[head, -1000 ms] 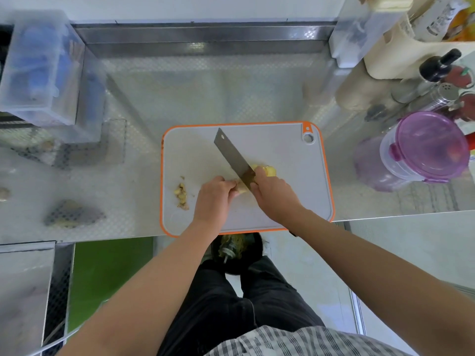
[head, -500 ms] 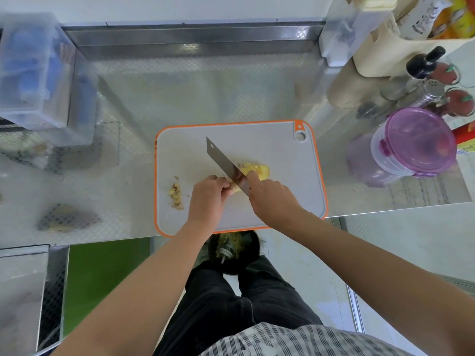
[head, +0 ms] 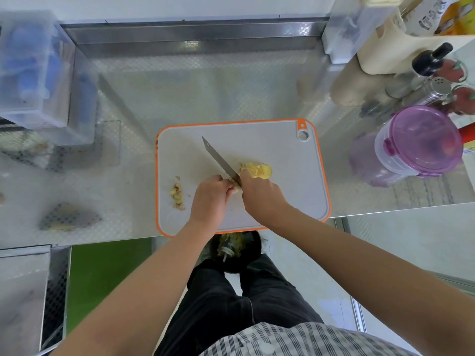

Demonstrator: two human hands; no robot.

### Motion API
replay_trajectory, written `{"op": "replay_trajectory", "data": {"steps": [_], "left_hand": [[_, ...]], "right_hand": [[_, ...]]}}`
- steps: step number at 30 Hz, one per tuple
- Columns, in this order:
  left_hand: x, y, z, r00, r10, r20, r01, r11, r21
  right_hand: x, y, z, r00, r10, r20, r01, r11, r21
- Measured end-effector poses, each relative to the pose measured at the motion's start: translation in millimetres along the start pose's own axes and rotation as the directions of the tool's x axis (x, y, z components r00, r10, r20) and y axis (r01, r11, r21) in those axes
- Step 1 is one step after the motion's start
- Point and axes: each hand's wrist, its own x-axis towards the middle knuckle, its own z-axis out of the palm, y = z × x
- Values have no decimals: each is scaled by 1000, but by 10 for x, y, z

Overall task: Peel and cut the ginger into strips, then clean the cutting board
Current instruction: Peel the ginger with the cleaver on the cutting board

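A grey cutting board (head: 288,201) with an orange rim lies at the counter's front edge. My right hand (head: 262,196) grips the handle of a knife (head: 218,160), whose blade points away to the left and rests edge-down on the board. My left hand (head: 209,199) is curled round the uncut ginger piece, pressed against the blade's left side; the piece is almost wholly hidden by my fingers. A small heap of yellow ginger slices (head: 258,170) lies just right of the blade. Peel scraps (head: 177,196) sit near the board's left edge.
A purple-lidded container (head: 421,142) stands to the right of the board, with bottles and shakers (head: 434,73) behind it. A clear plastic box (head: 30,70) is at the back left. A black bin (head: 235,249) with scraps sits below the board's front edge.
The blade, tilted with its flat face showing a second ago, now stands edge-on and lower on the board. Both hands stay at the same spot.
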Motion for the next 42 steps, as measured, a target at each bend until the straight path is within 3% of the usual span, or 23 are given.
{"op": "replay_trajectory", "data": {"steps": [7,14,24,42], "left_hand": [[-24,-10,-18,999,21,-35,-23,997,-71],[-30,-16,-43,999,7,-35,-9,998,-67],[-7,-9,-44,1000,-5,-17,5,999,-38],[-10,-13,-10,999,34,-7,-34,999,-21]], "right_hand": [[55,21,127,1000,-6,9,6,1000,-22],[-1,162,-7,1000,1,-5,0,992,129],[-200,126,-131,999,-38,21,39,998,-51],[72,-72,57,1000,13,19,-13,1000,19]]}}
